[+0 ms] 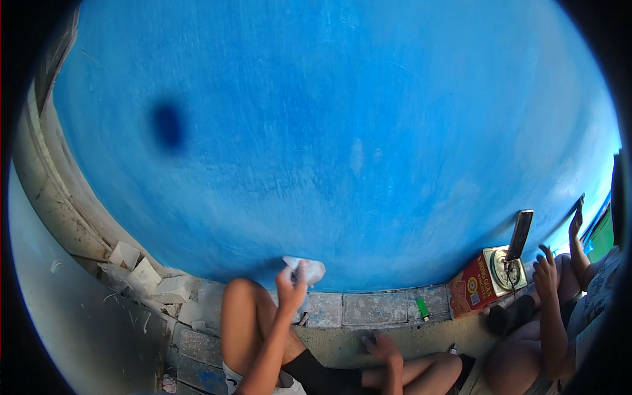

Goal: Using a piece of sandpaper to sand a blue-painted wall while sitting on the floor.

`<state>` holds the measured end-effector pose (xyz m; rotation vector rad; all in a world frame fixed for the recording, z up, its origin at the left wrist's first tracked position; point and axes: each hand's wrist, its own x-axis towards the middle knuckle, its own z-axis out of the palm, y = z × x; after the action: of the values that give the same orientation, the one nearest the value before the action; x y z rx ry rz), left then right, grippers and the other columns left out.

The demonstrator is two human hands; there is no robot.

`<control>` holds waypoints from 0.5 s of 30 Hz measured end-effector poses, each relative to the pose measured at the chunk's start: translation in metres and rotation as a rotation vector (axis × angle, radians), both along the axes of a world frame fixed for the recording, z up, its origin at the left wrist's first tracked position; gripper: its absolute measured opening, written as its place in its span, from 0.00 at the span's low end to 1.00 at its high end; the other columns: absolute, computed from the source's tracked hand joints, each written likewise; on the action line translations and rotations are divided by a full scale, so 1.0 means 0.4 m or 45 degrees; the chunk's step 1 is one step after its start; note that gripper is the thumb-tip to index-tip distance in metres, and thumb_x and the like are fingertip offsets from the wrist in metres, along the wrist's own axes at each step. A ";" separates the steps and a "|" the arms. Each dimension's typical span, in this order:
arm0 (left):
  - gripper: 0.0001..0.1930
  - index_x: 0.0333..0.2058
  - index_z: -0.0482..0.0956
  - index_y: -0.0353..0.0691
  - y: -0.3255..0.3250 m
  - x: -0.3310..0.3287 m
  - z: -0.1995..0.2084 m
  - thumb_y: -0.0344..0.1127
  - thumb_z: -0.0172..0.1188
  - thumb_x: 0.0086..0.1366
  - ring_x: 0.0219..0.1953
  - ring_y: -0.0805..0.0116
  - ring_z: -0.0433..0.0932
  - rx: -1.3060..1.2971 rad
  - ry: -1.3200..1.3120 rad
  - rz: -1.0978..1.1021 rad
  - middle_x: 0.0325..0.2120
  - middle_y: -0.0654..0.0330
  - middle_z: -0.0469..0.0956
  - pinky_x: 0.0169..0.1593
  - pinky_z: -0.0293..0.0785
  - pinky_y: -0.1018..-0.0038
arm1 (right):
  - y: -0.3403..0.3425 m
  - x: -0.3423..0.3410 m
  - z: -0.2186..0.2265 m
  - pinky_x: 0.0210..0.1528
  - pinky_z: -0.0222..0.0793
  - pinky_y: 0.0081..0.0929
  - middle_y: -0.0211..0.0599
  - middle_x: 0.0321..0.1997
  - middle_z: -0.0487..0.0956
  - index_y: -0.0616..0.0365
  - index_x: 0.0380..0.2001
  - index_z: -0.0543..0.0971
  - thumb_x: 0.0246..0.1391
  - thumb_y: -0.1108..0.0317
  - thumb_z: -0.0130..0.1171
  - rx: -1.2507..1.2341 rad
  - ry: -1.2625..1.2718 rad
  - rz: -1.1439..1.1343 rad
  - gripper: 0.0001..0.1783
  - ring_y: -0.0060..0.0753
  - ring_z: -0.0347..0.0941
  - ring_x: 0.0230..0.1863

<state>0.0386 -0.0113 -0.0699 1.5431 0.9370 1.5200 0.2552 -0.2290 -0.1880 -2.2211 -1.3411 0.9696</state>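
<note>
Left hand [291,286], low and just left of centre in the frame, is pinching a whitish crumpled wad [312,270] between thumb and fingers, and the wad is lying along the foot of the blue wall [342,158]; whether it is pressing on the paint, I cannot tell. By the look of it, the step in hand is rubbing or wiping that surface, and a further stroke would be calling for a firm hold and steady, flat pressure. Right hand [382,347] is hanging near the bent knee at lower centre, and its fingers are too dim to show whether they are gripping anything. Streaks and lighter patches are running across the wall, which is filling most of the frame. Grey blocks [375,309] are edging its base; a red tin [469,289] is standing at lower right beside a seated co-worker [596,289], and pale boxes [146,276] are sitting at lower left.
</note>
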 end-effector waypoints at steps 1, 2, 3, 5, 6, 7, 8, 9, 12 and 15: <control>0.14 0.36 0.83 0.29 -0.004 0.007 -0.019 0.36 0.58 0.72 0.21 0.72 0.80 -0.005 0.240 0.077 0.20 0.55 0.81 0.25 0.73 0.71 | 0.001 -0.002 0.000 0.46 0.74 0.47 0.52 0.38 0.84 0.61 0.41 0.79 0.60 0.45 0.59 0.039 0.004 0.005 0.26 0.58 0.80 0.43; 0.14 0.34 0.83 0.29 -0.011 0.009 -0.036 0.37 0.58 0.72 0.21 0.70 0.81 0.061 0.486 0.127 0.19 0.54 0.81 0.25 0.72 0.70 | 0.001 0.000 -0.001 0.47 0.74 0.47 0.53 0.38 0.84 0.61 0.42 0.79 0.60 0.45 0.59 0.047 0.007 0.010 0.26 0.58 0.80 0.43; 0.14 0.33 0.83 0.30 -0.015 0.011 -0.047 0.37 0.59 0.71 0.21 0.68 0.82 0.027 0.774 0.161 0.19 0.52 0.81 0.25 0.72 0.68 | 0.001 0.000 -0.004 0.47 0.74 0.47 0.54 0.38 0.84 0.61 0.43 0.79 0.60 0.45 0.59 0.057 0.005 0.012 0.27 0.59 0.80 0.44; 0.14 0.31 0.82 0.30 -0.019 0.011 -0.047 0.36 0.59 0.71 0.21 0.66 0.82 0.072 0.737 0.109 0.18 0.50 0.81 0.25 0.72 0.68 | 0.001 0.003 -0.008 0.48 0.74 0.47 0.54 0.39 0.84 0.61 0.44 0.79 0.60 0.45 0.59 0.035 0.003 0.011 0.27 0.60 0.80 0.44; 0.15 0.29 0.82 0.29 -0.018 0.008 -0.037 0.36 0.58 0.71 0.21 0.65 0.83 -0.083 0.809 0.020 0.18 0.49 0.81 0.25 0.72 0.68 | -0.001 0.003 -0.010 0.48 0.74 0.47 0.55 0.39 0.83 0.61 0.45 0.79 0.60 0.45 0.59 0.010 0.013 0.009 0.27 0.60 0.80 0.45; 0.15 0.29 0.82 0.29 -0.017 0.005 -0.022 0.36 0.58 0.71 0.21 0.65 0.83 0.020 0.763 0.038 0.18 0.49 0.81 0.25 0.72 0.68 | -0.003 0.004 -0.012 0.48 0.74 0.47 0.55 0.39 0.83 0.61 0.45 0.79 0.60 0.45 0.59 0.014 0.017 0.004 0.27 0.60 0.80 0.45; 0.16 0.28 0.81 0.29 -0.009 0.001 -0.005 0.36 0.58 0.71 0.20 0.65 0.83 0.011 0.585 0.030 0.17 0.50 0.81 0.24 0.72 0.68 | -0.004 0.004 -0.013 0.49 0.74 0.47 0.55 0.40 0.83 0.61 0.45 0.78 0.60 0.44 0.59 0.025 -0.022 0.008 0.28 0.61 0.79 0.45; 0.16 0.27 0.80 0.29 -0.006 -0.003 0.009 0.36 0.58 0.71 0.20 0.65 0.82 0.066 0.368 0.037 0.16 0.50 0.80 0.24 0.72 0.68 | -0.006 0.002 -0.015 0.49 0.74 0.48 0.55 0.41 0.83 0.61 0.46 0.78 0.60 0.44 0.59 -0.012 -0.045 0.023 0.28 0.61 0.79 0.46; 0.16 0.29 0.81 0.28 0.005 -0.002 0.001 0.36 0.57 0.72 0.19 0.64 0.82 -0.063 0.268 0.018 0.16 0.50 0.80 0.24 0.72 0.68 | -0.005 0.003 -0.021 0.50 0.74 0.49 0.56 0.43 0.83 0.62 0.46 0.78 0.60 0.44 0.58 -0.018 0.006 0.027 0.29 0.62 0.79 0.47; 0.14 0.32 0.81 0.29 -0.002 0.002 -0.079 0.36 0.59 0.69 0.21 0.57 0.83 -0.008 0.376 0.085 0.17 0.47 0.79 0.27 0.76 0.65 | 0.003 0.005 -0.030 0.50 0.73 0.49 0.56 0.44 0.83 0.63 0.46 0.78 0.60 0.43 0.58 -0.039 0.006 0.057 0.30 0.62 0.78 0.48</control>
<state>0.0393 -0.0122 -0.1015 1.7792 1.1676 1.3537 0.2572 -0.2277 -0.2001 -2.2187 -1.3888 1.0174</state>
